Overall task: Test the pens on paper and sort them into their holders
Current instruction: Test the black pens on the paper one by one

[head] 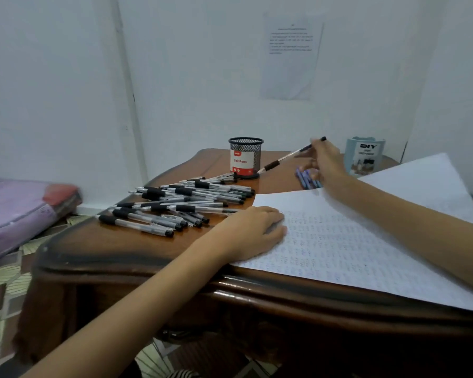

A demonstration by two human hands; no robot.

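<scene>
Fingers (316, 148) of right hand (328, 166) pinch pen (284, 157); left hand (253, 231) presses paper (366, 241).

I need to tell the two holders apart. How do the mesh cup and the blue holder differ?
The mesh cup is black wire mesh with a red "Ball Pens" label; the blue holder is solid pale blue, printed "DIY". The mesh cup stands beside the pen pile; the blue holder is partly hidden behind the paper. Both stand upright on the table.
</scene>
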